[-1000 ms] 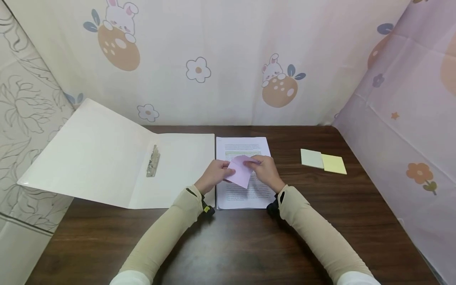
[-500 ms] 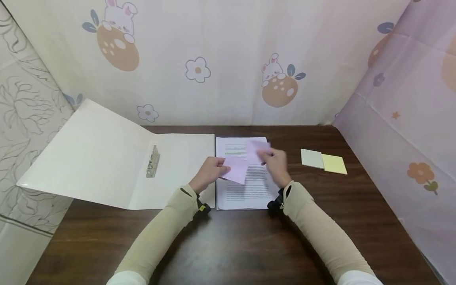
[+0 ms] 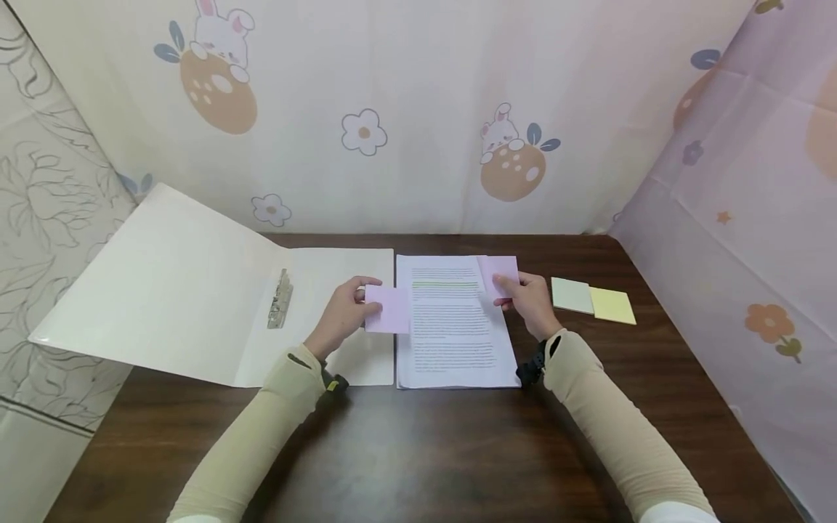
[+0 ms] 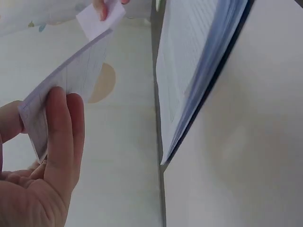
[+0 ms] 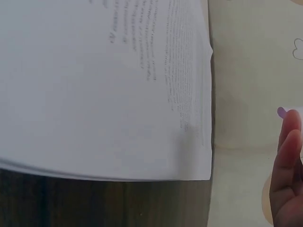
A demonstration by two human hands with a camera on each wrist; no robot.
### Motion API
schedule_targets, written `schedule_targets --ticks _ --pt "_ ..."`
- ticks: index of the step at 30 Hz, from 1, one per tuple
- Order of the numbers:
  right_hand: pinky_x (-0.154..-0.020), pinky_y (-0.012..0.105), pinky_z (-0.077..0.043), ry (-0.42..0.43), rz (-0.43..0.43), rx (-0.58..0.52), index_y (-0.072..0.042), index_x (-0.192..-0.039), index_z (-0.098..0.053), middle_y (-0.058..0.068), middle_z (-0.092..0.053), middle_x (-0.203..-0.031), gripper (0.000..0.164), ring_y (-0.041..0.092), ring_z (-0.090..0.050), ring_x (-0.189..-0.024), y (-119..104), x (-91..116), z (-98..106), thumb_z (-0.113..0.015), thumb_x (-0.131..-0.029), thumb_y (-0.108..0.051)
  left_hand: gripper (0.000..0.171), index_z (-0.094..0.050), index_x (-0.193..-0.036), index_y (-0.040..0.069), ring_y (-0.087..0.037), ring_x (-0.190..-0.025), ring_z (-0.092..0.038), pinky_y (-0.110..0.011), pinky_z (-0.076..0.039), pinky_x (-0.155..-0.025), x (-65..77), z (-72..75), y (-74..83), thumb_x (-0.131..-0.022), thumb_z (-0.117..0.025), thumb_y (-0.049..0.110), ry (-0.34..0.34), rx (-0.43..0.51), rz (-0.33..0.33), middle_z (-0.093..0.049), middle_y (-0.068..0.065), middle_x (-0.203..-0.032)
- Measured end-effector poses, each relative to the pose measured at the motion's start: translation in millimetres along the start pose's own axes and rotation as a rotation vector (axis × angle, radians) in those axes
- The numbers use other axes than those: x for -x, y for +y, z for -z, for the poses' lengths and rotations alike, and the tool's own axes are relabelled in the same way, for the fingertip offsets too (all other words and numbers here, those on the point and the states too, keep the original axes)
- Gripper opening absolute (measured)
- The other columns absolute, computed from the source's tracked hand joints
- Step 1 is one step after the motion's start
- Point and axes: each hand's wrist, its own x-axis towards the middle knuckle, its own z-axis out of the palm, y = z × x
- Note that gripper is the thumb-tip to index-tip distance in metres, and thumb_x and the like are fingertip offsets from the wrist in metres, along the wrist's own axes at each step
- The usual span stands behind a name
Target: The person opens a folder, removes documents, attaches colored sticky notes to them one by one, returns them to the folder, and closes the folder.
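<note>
My left hand [image 3: 341, 314] pinches a purple sticky-note pad [image 3: 391, 312] above the gap between the open binder and the paper stack. The pad's thick edge shows in the left wrist view, with fingers [image 4: 59, 127] behind it. Over the upper right corner of the printed paper stack [image 3: 451, 349], my right hand [image 3: 535, 303] pinches a single purple sticky note [image 3: 502, 270] between thumb and fingers. A line of text near the top of the page is highlighted green. Only part of the right hand shows at the edge of the right wrist view.
To the left lies an open white binder [image 3: 346, 363], its cover raised, with a metal clip [image 3: 280, 299] inside. A pale green pad [image 3: 572, 295] and a yellow pad [image 3: 612, 306] lie right of the papers on the dark wooden table [image 3: 418, 457]. Patterned curtains surround the table.
The note has come off the purple pad. My left hand has moved left with the pad, and my right hand right with the note, uncovering the printed page between them.
</note>
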Motion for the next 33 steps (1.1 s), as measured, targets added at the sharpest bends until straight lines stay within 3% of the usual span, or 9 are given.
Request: schedule_targets --ticks 6,11,17,26,33 --pt "-0.069 0.029 -0.055 -0.025 0.051 0.025 -0.005 -0.127 -0.061 0.02 -0.061 -0.114 0.038 0.018 -0.066 -0.07 3.9 -0.3 -0.7 -0.056 -0.099 -0.03 0.039 -0.059 -0.126 0.01 -0.017 -0.071 -0.057 -0.025 -0.046 -0.057 8.3 7.5 -8.5 -0.088 -0.067 0.011 -0.003 -0.132 -0.037 -0.065 -0.016 -0.094" --pt "-0.067 0.026 -0.054 -0.029 0.063 0.022 -0.004 -0.125 -0.063 0.017 -0.063 -0.106 0.037 0.013 -0.062 -0.066 4.1 -0.4 0.1 -0.059 -0.097 -0.029 0.036 -0.06 -0.122 0.007 -0.016 -0.065 -0.051 -0.026 -0.045 -0.055 15.3 15.1 -14.5 -0.088 -0.069 0.014 0.005 -0.21 -0.036 -0.054 -0.009 -0.08" --pt "-0.063 0.023 -0.053 -0.011 0.052 0.006 0.0 -0.119 -0.064 0.019 -0.065 -0.094 0.033 0.011 -0.059 -0.061 7.5 1.6 1.3 -0.064 -0.094 -0.022 0.036 -0.058 -0.119 0.003 -0.018 -0.067 -0.053 -0.026 -0.048 -0.055 23.6 22.0 -18.0 -0.087 -0.071 0.012 -0.013 -0.227 -0.003 -0.056 -0.012 -0.084" --pt "-0.071 0.03 -0.057 -0.036 0.061 0.012 -0.001 -0.126 -0.06 0.024 -0.062 -0.115 0.037 0.019 -0.069 -0.073 10.0 3.6 2.8 -0.057 -0.099 -0.026 0.028 -0.059 -0.113 0.003 -0.02 -0.074 -0.057 -0.028 -0.051 -0.059 38.4 33.6 -28.0 -0.088 -0.069 0.011 -0.109 -0.287 -0.002 -0.062 -0.016 -0.09" --pt "-0.075 0.03 -0.057 -0.071 0.073 0.006 -0.001 -0.127 -0.061 0.024 -0.062 -0.123 0.042 0.014 -0.067 -0.076 11.7 2.8 3.3 -0.062 -0.096 -0.029 0.026 -0.06 -0.108 0.004 -0.018 -0.072 -0.058 -0.029 -0.052 -0.058 52.6 37.5 -35.5 -0.085 -0.071 0.007 -0.199 -0.311 -0.006 -0.061 -0.013 -0.087"
